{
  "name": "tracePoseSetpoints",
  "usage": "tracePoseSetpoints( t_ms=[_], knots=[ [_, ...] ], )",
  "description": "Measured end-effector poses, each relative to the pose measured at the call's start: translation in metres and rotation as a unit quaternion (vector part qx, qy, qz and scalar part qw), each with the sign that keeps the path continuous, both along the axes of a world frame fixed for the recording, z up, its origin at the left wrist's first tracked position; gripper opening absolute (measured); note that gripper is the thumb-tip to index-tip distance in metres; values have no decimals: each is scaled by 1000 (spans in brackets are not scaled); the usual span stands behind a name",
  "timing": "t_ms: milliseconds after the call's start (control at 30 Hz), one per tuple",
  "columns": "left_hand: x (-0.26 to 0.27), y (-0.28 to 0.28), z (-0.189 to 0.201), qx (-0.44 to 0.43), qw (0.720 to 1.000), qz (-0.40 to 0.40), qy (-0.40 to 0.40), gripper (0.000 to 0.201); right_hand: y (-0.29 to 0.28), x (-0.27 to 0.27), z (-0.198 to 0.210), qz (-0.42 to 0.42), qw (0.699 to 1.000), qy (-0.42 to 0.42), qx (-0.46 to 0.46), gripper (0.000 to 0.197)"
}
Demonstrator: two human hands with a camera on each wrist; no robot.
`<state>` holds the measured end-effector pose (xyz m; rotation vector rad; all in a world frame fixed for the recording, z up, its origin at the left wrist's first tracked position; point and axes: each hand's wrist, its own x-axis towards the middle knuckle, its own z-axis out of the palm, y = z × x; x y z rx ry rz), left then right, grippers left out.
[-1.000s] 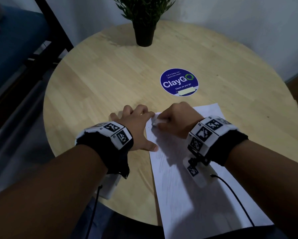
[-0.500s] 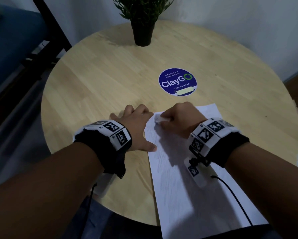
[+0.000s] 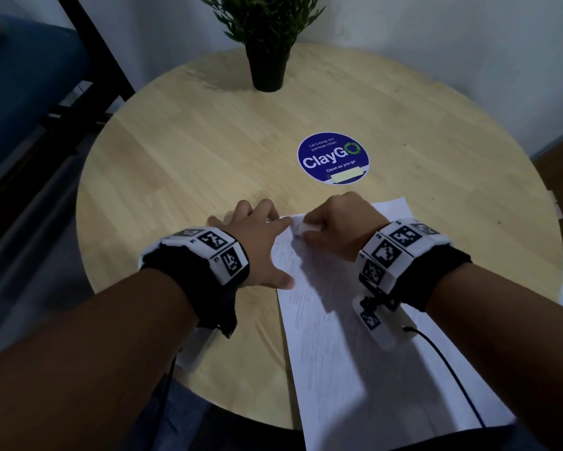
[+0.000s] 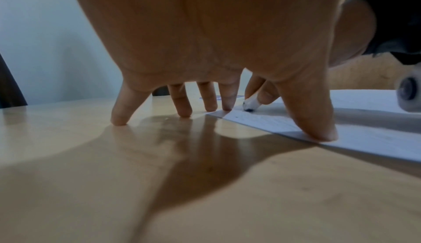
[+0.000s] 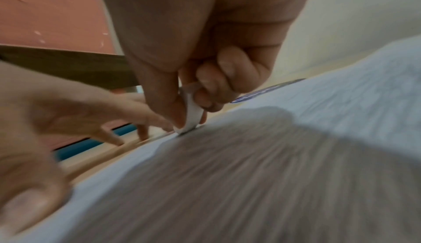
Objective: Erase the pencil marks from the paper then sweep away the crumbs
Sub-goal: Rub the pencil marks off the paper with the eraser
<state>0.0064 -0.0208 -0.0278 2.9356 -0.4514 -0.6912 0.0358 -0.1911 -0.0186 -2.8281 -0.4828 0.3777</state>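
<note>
— How many things are on the table (image 3: 182, 151)?

— One paper (image 3: 355, 353), one white eraser (image 3: 307, 227), one blue sticker (image 3: 333, 157), one plant in a black pot (image 3: 267, 65).

— And hands?

— Two – a left hand (image 3: 257, 242) and a right hand (image 3: 342, 227). Two wristbands as well.

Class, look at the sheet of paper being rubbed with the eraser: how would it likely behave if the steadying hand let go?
The paper looks thin and lies flat, so it is probably light and floppy. Rubbed by the eraser in the right hand, it would likely slide or crumple on the smooth table. The left hand pressing its edge suggests this.
</note>
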Motion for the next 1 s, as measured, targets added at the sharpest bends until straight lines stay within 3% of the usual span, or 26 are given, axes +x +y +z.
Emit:
tracePoseSetpoints(
  t_ms=[133, 267, 367, 533, 600, 767, 867, 1000],
  knots=[
    [1, -1, 1, 3, 1000, 0, 4, 95, -7, 9, 1, -40, 999, -9, -1, 28],
    [1, -2, 2, 18, 1000, -10, -2, 95, -1, 2, -3, 6, 1000, 2, 1, 29],
    [2, -5, 4, 47, 999, -19, -9, 96, -9, 10, 1, -37, 999, -9, 0, 26],
    [3, -7, 6, 63, 997, -31, -22, 98, 1, 1, 2, 44, 999, 14, -3, 18],
    [3, -7, 6, 69, 997, -32, -22, 101, -7, 10, 4, 0, 1000, -2, -11, 18],
    [1, -6, 5, 46, 998, -27, -27, 97, 1, 11, 2, 17, 1000, 4, -18, 26],
    [1, -7, 6, 60, 998, -26, -22, 101, -11, 19, 7, -14, 1000, -12, -24, 20],
    [3, -7, 6, 65, 997, -30, -30, 103, -5, 6, 1, 27, 1000, -8, 6, 30]
  ],
)
